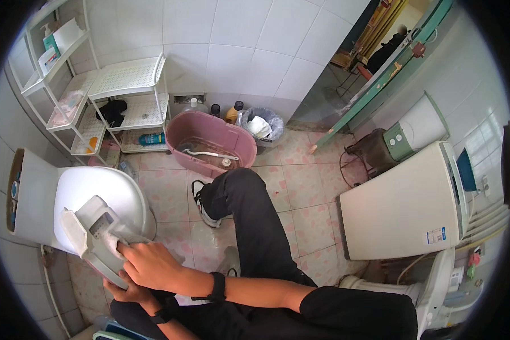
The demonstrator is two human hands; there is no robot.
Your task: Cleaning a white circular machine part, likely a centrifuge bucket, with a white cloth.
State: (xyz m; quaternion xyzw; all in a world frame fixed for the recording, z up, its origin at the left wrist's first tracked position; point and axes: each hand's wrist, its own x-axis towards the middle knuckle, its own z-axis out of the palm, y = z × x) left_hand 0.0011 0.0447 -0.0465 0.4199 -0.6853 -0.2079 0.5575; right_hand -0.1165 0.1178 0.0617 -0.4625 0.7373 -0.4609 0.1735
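Over the closed white toilet lid is a pale grey plastic housing with a rectangular opening; its exact kind I cannot tell. My left hand grips its lower edge from below, fingers partly hidden. My right hand holds a whitish cloth, pressed on the housing's surface just below the opening. The right forearm crosses above the left one. Both wrists wear a black band.
A pink plastic tub holds a white-handled brush. Beside it stand bottles and a lined bin. White shelves are at the upper left, a large white appliance on the right. Beyond the green-framed doorway is another person.
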